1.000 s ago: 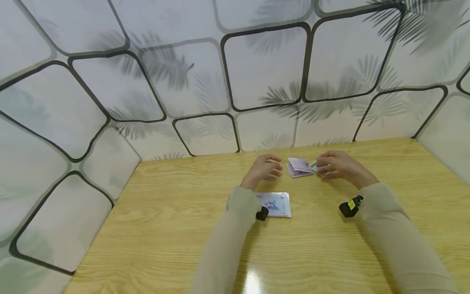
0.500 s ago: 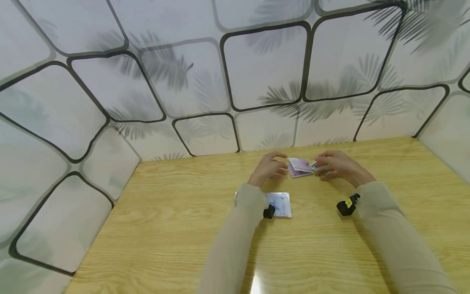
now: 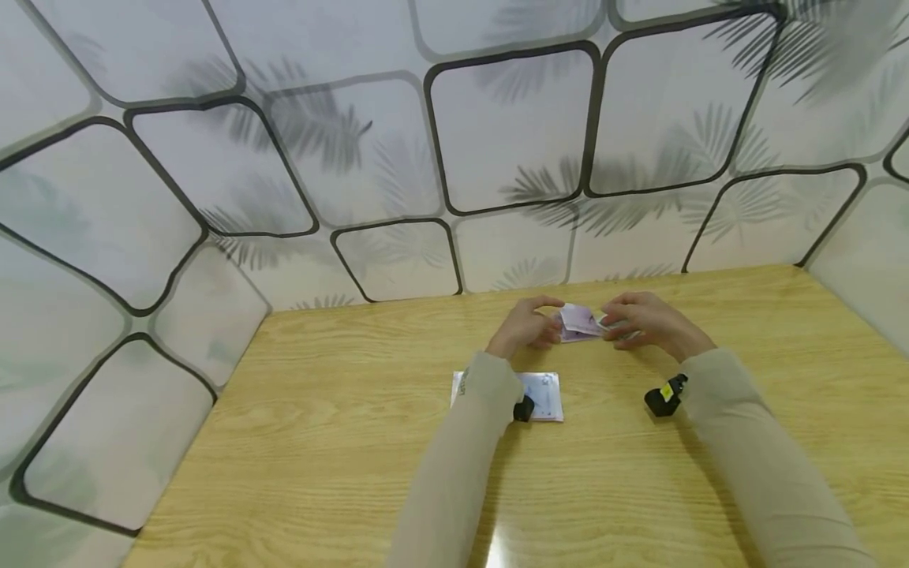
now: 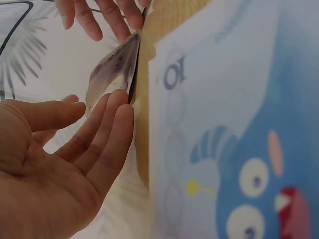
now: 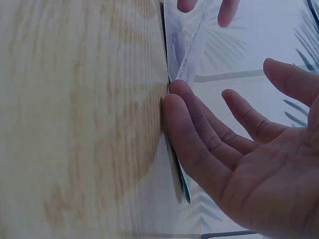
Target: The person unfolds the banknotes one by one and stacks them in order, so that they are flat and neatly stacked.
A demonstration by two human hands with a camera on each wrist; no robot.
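A folded purple paper note (image 3: 581,320), printed like play money, lies near the back of the table, partly raised along its fold. My left hand (image 3: 527,326) is at its left end; in the left wrist view the fingertips meet or overlap the purple note's edge, thumb held apart. On the other side, my right hand (image 3: 655,325) has its fingers loosely bent and spread. Its fingertips lie against a thin greenish paper (image 5: 185,191), mostly hidden behind them. A pale blue note-like sheet (image 4: 199,99) with a cartoon monster and "10" lies nearer me, under my left sleeve.
Wood-grain table (image 3: 319,442) surrounds the papers. A patterned backdrop (image 3: 511,134) rises directly behind the table's far edge and also along both sides. Small black cameras (image 3: 663,401) hang beneath each wrist.
My left hand has moved right, from a gap beside the purple note up to its left end. My right hand has shifted slightly left. The blue sheet stays put.
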